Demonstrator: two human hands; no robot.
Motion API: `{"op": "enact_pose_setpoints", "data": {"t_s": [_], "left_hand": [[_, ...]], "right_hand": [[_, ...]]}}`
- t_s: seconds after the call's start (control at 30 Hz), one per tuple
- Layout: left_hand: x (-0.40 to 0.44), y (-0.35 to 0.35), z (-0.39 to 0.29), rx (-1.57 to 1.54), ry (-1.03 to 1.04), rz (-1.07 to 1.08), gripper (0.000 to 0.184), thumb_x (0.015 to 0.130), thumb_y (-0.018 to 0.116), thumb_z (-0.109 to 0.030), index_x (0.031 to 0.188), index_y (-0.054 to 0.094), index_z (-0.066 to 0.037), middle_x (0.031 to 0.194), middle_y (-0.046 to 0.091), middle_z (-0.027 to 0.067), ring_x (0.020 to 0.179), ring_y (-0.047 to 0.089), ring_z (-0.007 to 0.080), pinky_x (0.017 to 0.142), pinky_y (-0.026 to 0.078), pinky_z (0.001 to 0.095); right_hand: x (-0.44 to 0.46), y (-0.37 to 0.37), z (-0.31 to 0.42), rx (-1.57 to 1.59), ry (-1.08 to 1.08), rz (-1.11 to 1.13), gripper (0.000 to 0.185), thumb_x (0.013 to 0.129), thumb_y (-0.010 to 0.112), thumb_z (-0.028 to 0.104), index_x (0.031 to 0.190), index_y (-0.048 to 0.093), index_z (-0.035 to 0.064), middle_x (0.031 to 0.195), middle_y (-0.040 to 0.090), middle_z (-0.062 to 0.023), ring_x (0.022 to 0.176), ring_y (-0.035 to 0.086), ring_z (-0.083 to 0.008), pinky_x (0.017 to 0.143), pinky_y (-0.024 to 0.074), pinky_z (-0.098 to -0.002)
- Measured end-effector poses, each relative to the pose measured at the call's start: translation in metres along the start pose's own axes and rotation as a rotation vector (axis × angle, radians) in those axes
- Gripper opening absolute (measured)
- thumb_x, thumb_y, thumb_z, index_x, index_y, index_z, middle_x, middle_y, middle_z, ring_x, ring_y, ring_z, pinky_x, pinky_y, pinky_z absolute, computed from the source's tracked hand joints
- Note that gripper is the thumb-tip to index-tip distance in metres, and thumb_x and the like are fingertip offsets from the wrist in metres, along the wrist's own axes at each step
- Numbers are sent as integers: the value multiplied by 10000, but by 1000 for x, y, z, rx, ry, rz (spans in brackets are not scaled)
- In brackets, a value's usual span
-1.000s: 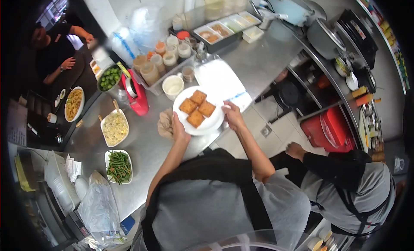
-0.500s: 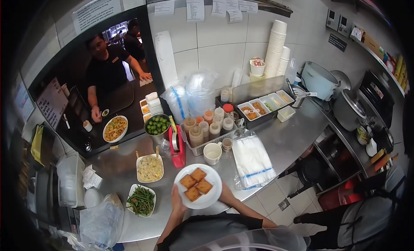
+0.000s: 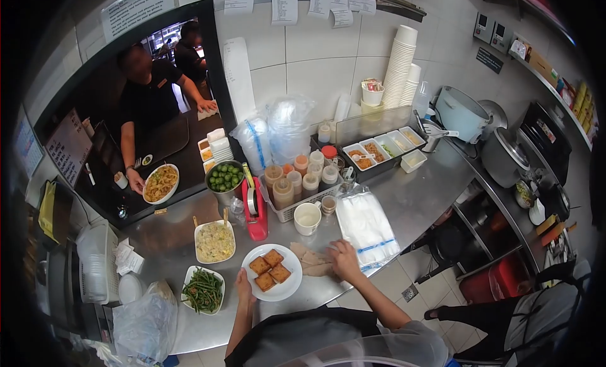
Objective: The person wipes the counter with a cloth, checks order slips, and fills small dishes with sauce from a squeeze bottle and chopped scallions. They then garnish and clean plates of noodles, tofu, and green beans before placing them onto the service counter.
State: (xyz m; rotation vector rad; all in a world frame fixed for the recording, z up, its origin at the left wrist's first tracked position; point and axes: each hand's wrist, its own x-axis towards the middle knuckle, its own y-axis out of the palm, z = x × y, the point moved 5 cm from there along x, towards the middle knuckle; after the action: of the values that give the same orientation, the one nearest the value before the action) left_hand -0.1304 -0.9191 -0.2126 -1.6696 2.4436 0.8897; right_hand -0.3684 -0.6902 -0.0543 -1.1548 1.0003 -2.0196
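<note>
My left hand (image 3: 245,287) is closed on the left rim of a white plate (image 3: 291,289), which holds several browned square fried pieces (image 3: 273,258). My right hand (image 3: 344,260) is over the counter with its fingers curled at the right edge of a crumpled brown cloth (image 3: 312,261); the fingertips are partly hidden. Close to that hand lies a pack of clear plastic bags (image 3: 366,222). A white mug (image 3: 307,219) stands beyond the cloth. Left of the plate are a bowl of green beans (image 3: 203,291) and a bowl of fried rice (image 3: 214,242).
A red tape dispenser (image 3: 255,212), a pot of green limes (image 3: 226,181) and a basket of sauce bottles (image 3: 300,184) line the counter's back. Behind the serving window, a co-worker's hand (image 3: 135,181) touches a noodle bowl (image 3: 160,184). Another person (image 3: 530,316) stands at right.
My right hand has left the plate and moved right to the brown cloth, now uncovered. The plate has shifted left and down in my left hand. The co-worker's hand has moved to the noodle bowl.
</note>
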Motion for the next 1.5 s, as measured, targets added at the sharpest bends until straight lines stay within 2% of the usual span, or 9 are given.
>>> {"op": "enact_pose_setpoints", "data": {"t_s": [0.17,0.5,0.7,0.97,1.07,1.13,1.17,1.33,1.5], "left_hand": [[-12,12,-31,639,337,-167,265,898,443,-97,1081,572,45,1048,598,184,928,603,268,798,475,374],[-77,16,-54,1210,601,-52,433,728,575,-12,1149,473,-21,1235,388,232,1159,342,412,974,277,477],[-86,14,-43,1210,757,-31,299,675,672,-66,950,555,-89,1214,392,218,1143,347,396,947,272,490],[-90,24,-43,1193,758,-5,214,719,643,-81,918,564,-80,1220,381,253,1137,361,422,945,289,496],[-95,-3,-52,1137,735,-78,182,759,615,-73,932,560,-59,1203,404,243,1123,389,401,943,303,473],[-95,12,-57,1039,719,-53,159,790,585,-60,944,552,-40,1185,423,236,1112,407,388,942,314,452],[-95,12,-58,983,690,-50,161,836,527,-58,991,527,-13,1164,438,231,1102,417,379,942,323,432],[-95,-1,-47,860,732,-172,214,886,450,-113,1056,486,12,1156,438,234,1081,434,369,941,335,421],[-89,-12,-37,784,799,-198,255,864,451,-123,1071,476,22,1145,439,225,1086,434,346,943,332,413]], "right_hand": [[10,60,15,469,47,63,270,775,553,44,1044,585,41,1165,476,-192,959,552,-351,847,444,-399],[13,97,36,463,5,160,375,817,507,22,1189,537,58,1187,442,-221,1073,482,-359,909,397,-401],[8,106,48,416,-49,124,375,803,507,5,1171,559,56,1184,449,-206,1066,473,-364,902,393,-406],[21,70,60,332,-31,134,376,805,520,4,1179,534,36,1175,465,-195,1028,495,-345,894,406,-388],[81,49,44,711,-15,48,386,824,512,11,1209,495,33,1181,484,-184,1076,503,-293,907,410,-361],[149,-31,56,465,-169,-80,359,845,497,10,1204,490,21,1163,520,-176,1122,502,-270,900,417,-336],[186,-38,42,624,-14,-15,343,864,484,29,1206,486,8,1160,539,-185,1133,502,-298,912,409,-346],[392,-140,24,383,-503,-609,394,854,493,81,1237,466,-10,1299,434,-210,1202,409,-370,1016,320,-406],[573,-208,-22,172,-297,-837,518,841,466,106,1333,335,13,1381,335,-190,1261,339,-349,1005,326,-445]]}}
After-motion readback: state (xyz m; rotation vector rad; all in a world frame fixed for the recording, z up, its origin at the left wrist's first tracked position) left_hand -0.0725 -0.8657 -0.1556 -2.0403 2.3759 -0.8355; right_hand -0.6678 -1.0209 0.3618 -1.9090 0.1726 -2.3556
